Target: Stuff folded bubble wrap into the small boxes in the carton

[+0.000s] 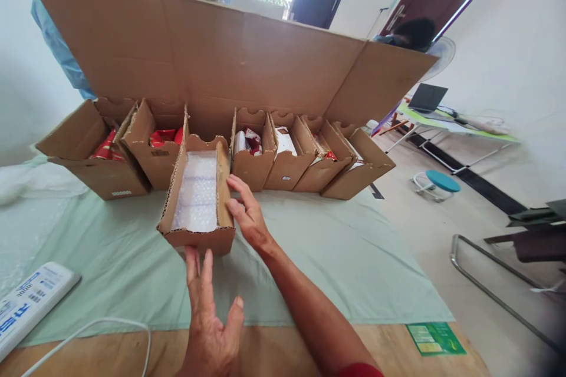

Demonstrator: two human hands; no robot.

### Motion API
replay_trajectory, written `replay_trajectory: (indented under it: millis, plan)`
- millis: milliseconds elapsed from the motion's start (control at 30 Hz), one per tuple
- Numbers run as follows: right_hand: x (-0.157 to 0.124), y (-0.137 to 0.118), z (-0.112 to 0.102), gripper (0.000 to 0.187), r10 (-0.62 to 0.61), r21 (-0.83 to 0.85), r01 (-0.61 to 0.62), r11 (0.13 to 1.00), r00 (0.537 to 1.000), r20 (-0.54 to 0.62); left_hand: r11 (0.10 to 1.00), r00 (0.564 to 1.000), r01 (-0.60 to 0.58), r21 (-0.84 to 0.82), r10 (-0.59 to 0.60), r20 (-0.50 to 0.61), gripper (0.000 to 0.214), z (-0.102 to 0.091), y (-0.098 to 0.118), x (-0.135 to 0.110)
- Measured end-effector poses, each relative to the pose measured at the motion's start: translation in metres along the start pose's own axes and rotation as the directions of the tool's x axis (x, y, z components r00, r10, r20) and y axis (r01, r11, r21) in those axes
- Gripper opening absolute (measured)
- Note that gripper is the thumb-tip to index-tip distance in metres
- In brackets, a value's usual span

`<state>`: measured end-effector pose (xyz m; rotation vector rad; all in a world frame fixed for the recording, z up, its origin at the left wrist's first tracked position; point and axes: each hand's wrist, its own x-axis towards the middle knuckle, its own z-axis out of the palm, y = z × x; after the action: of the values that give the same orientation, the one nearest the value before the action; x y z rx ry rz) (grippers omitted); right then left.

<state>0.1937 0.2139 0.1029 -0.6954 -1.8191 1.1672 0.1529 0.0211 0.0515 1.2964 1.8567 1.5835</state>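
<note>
A long open cardboard bin (198, 241) stands pulled forward of a row of similar bins on the pale green cloth. Inside it lies a bubble-wrapped package (197, 188). My left hand (210, 315) is at the bin's front, its fingertips against the lower front wall and the thumb spread to the right. Along the bin's right wall is my right hand (250, 218), fingers extended and touching the side. Neither hand is wrapped around anything.
Behind, several cardboard bins (285, 177) hold red and white packages, with a tall cardboard panel (256, 65) at their back. A white box with blue print (33, 300) and a white cable (110, 321) lie at left. A green card (435, 339) sits near the table's front right.
</note>
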Motion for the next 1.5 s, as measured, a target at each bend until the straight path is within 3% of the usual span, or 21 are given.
replay_trajectory:
  millis: [100,167,233,300,367,467,600,667,733,867,967,1067,1200,1367,1500]
  plan:
    - [-0.018,0.000,0.000,0.049,-0.011,-0.041,0.010,0.999,1.000,-0.016,1.000,1.000,-0.009,0.027,0.010,-0.030,0.080,-0.007,-0.004,0.000]
    - [-0.018,-0.006,-0.003,0.043,-0.042,-0.093,0.038,0.995,0.998,-0.045,0.999,0.988,0.039,-0.013,-0.040,-0.147,0.078,-0.019,-0.008,0.009]
    - [-0.012,-0.016,-0.010,0.043,-0.086,-0.143,0.080,0.986,0.996,-0.035,0.990,0.944,0.096,-0.104,-0.124,-0.305,0.084,-0.034,-0.011,0.029]
    - [-0.005,-0.026,-0.016,0.058,-0.083,-0.175,0.087,0.981,0.996,0.030,0.968,0.918,0.139,-0.208,-0.205,-0.340,0.090,-0.044,-0.012,0.054]
    - [-0.003,-0.031,-0.018,0.084,0.006,-0.172,0.013,0.985,0.994,0.106,0.927,0.935,0.169,-0.335,-0.258,-0.241,0.083,-0.047,-0.013,0.075]
    - [-0.015,-0.029,-0.013,0.100,0.155,-0.101,-0.139,0.985,0.973,0.173,0.878,0.957,0.199,-0.435,-0.270,-0.108,0.075,-0.036,-0.015,0.087]
    - [-0.041,-0.019,-0.007,0.093,0.153,-0.033,-0.150,0.988,0.979,0.135,0.928,0.967,0.099,-0.359,-0.174,-0.184,0.089,-0.019,-0.020,0.078]
    - [-0.044,-0.018,-0.005,0.090,0.142,-0.016,-0.141,0.990,0.983,0.113,0.933,0.973,0.065,-0.353,-0.137,-0.184,0.086,-0.017,-0.023,0.080]
    - [-0.035,-0.019,-0.001,0.090,0.126,0.003,-0.127,0.992,0.986,0.106,0.929,0.972,0.051,-0.366,-0.130,-0.194,0.083,-0.020,-0.025,0.093]
    - [0.000,-0.017,0.011,0.096,0.065,0.148,-0.068,0.987,0.998,0.023,0.894,0.965,0.097,-0.438,-0.191,-0.176,0.071,-0.024,-0.024,0.142]
    - [0.010,-0.004,0.019,0.098,0.128,0.249,-0.109,0.962,0.990,-0.062,0.900,0.905,0.172,-0.400,-0.305,-0.297,0.068,-0.019,-0.020,0.167]
    - [0.000,0.017,0.024,0.097,0.253,0.209,-0.240,0.948,0.967,-0.036,0.921,0.861,0.204,-0.332,-0.330,-0.387,0.076,-0.007,-0.015,0.165]
    - [-0.005,0.040,0.030,0.084,0.238,0.172,-0.234,0.957,0.971,-0.002,0.913,0.890,0.121,-0.391,-0.274,-0.364,0.078,0.012,-0.009,0.162]
    - [0.021,0.055,0.029,0.076,0.153,0.136,-0.142,0.981,0.985,-0.081,0.903,0.871,0.155,-0.401,-0.317,-0.376,0.076,0.034,-0.005,0.198]
    - [0.022,0.061,0.023,0.069,0.143,0.021,-0.142,0.990,0.986,-0.085,0.915,0.860,0.173,-0.364,-0.320,-0.397,0.079,0.046,-0.007,0.226]
